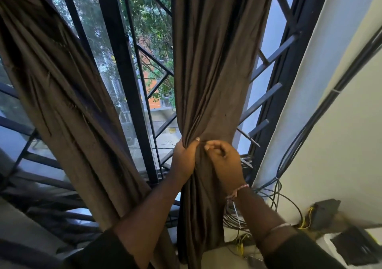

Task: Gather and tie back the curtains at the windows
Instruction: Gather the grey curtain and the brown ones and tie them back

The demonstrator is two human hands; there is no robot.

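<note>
Both hands, left and right, grip the bunched brown curtain hanging vertically

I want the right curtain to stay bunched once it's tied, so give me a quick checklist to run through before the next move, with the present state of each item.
1. Right curtain gathered into one bunch at the grip: ok.
2. Left hand grips the bunch: ok.
3. Right hand pinches the fabric beside it: ok.
4. Tie or knot already around the bunch: cannot tell, the hands cover that spot.
5. Loose cables by the wall kept out of the fabric: ok, they hang to its right.
6. Left curtain tied back: cannot tell, its lower part is hidden.
</note>
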